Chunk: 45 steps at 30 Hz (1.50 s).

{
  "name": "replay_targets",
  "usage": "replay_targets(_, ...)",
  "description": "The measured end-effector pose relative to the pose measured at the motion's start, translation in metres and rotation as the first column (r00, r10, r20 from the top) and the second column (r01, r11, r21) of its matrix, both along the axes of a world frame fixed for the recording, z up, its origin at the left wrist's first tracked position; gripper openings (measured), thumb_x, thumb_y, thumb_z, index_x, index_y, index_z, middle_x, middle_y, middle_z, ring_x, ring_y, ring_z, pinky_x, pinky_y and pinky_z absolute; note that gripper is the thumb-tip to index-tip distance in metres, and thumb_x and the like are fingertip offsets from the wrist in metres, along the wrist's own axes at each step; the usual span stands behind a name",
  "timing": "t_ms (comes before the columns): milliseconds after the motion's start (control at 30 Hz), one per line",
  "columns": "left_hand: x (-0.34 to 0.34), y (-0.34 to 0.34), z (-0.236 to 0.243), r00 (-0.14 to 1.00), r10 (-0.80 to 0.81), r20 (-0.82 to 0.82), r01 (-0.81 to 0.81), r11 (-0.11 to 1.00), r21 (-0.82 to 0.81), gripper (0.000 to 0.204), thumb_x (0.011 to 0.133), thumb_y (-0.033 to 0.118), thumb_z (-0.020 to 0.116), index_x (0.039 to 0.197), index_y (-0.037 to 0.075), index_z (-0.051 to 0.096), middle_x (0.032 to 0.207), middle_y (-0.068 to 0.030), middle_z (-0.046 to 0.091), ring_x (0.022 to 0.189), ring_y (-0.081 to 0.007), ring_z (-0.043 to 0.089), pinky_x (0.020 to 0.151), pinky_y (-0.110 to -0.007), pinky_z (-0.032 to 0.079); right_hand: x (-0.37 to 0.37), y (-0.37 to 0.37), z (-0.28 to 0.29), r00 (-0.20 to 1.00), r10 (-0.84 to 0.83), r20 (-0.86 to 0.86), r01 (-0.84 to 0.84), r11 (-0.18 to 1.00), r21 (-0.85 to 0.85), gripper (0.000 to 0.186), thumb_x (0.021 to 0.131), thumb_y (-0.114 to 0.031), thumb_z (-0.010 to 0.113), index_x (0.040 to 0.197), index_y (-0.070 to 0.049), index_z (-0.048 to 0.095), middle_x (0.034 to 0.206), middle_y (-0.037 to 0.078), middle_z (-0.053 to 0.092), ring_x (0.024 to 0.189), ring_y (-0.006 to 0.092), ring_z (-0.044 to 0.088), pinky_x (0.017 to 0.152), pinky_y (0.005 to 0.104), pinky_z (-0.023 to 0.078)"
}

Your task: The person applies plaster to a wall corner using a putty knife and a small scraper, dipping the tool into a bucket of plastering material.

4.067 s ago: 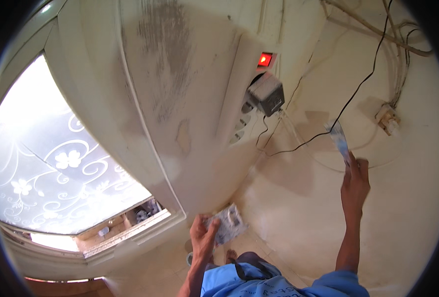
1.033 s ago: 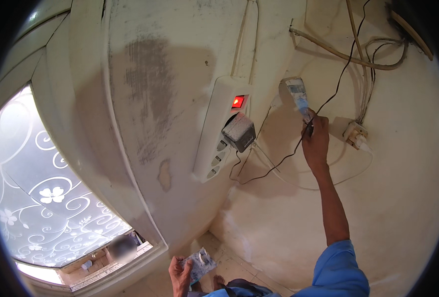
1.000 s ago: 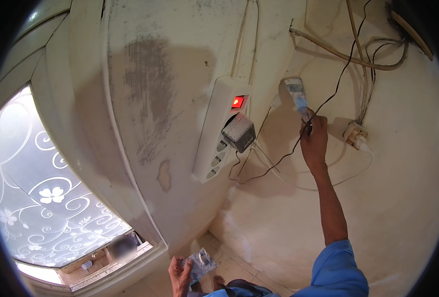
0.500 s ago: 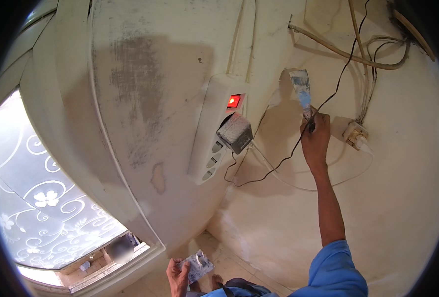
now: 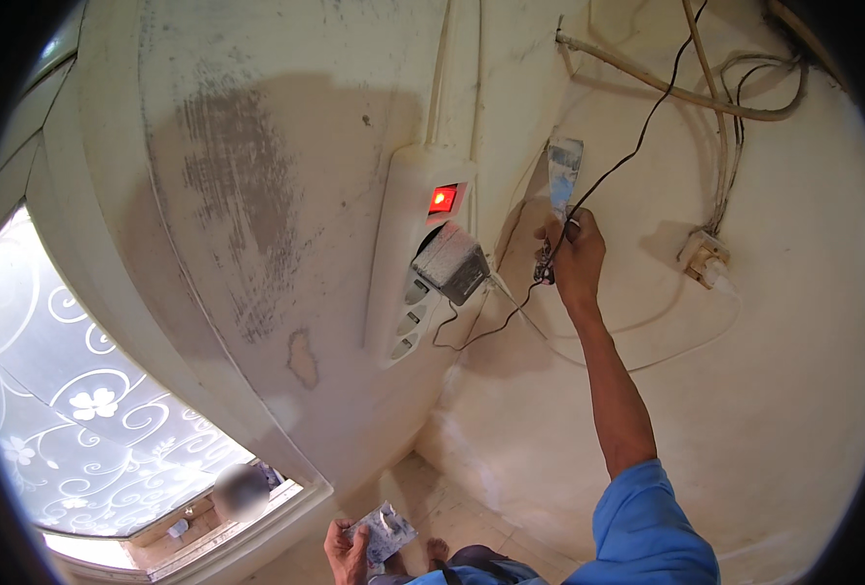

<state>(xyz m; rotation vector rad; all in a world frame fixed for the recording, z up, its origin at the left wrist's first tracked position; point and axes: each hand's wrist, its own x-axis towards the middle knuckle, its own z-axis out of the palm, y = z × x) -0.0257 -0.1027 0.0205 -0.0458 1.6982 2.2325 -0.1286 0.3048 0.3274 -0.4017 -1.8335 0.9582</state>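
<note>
My right hand [image 5: 581, 261] is closed around the handle of a putty knife [image 5: 563, 174], its arm stretched up along the right wall. The blade is pale blue, smeared with whitish filler, and points upward close to the wall corner. A thin black cable [image 5: 637, 148] runs across the knife's handle and my fingers. Low in the picture, my left hand [image 5: 346, 552] grips a flat, filler-smeared plate [image 5: 382, 531]. A small whitish lump lies on that plate.
Left of the corner, a white power strip [image 5: 386, 219] with a lit red switch carries a dusty black adapter [image 5: 451, 265]. A wall socket [image 5: 704, 259] with a plug and thicker cables [image 5: 667, 96] occupy the right wall. A flower-patterned window pane [image 5: 91, 405] is at left.
My right hand and the putty knife have moved left, closer to the corner and power strip, and the blade stands more upright. My left hand still holds the plate in nearly the same place.
</note>
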Motion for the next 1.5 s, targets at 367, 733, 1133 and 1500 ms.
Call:
replay_targets(367,0.000,0.005,-0.020,0.994,0.054,-0.096,-0.053,0.999,0.008,0.015,0.088,0.005,0.066,0.094,0.003,0.053,0.070,-0.0004,0.057,0.056,-0.0049,0.050,0.047,-0.019,0.040,-0.003,0.007,-0.037,0.990,-0.043,0.134,0.023,0.989,0.145,0.023,0.092,-0.016,0.059,0.095,0.007,0.061,0.067,0.011,0.065,0.058,0.0117,0.059,0.057,0.0291,0.048)
replay_targets(733,-0.003,0.004,-0.008,1.000,-0.031,-0.007,0.031,0.999,-0.015,0.017,0.091,0.007,0.065,0.105,0.003,0.057,0.088,-0.0032,0.062,0.079,-0.0100,0.055,0.071,-0.025,0.045,0.034,-0.006,-0.015,0.991,0.013,0.132,-0.037,0.984,0.176,0.024,0.095,-0.016,0.053,0.102,0.006,0.059,0.066,0.010,0.063,0.059,0.0108,0.057,0.057,0.0271,0.047)
replay_targets(1133,0.001,0.017,-0.007,1.000,0.000,-0.013,0.001,1.000,0.015,0.013,0.086,0.001,0.065,0.093,0.002,0.054,0.075,0.0003,0.057,0.065,-0.0050,0.050,0.058,-0.021,0.040,0.009,0.004,0.009,0.987,0.060,0.148,-0.068,0.996,0.049,0.027,0.093,-0.018,0.055,0.097,0.009,0.059,0.064,0.010,0.061,0.056,0.0119,0.056,0.055,0.0293,0.046)
replay_targets(1500,0.003,0.017,-0.006,1.000,-0.004,-0.005,0.004,1.000,0.019,0.014,0.086,0.000,0.064,0.095,0.002,0.054,0.076,-0.0014,0.060,0.067,-0.0059,0.054,0.060,-0.021,0.044,0.033,0.020,-0.063,0.915,-0.106,0.390,-0.021,0.952,0.306,0.023,0.090,-0.018,0.059,0.089,0.006,0.060,0.061,0.013,0.062,0.053,0.0177,0.061,0.053,0.0324,0.048)
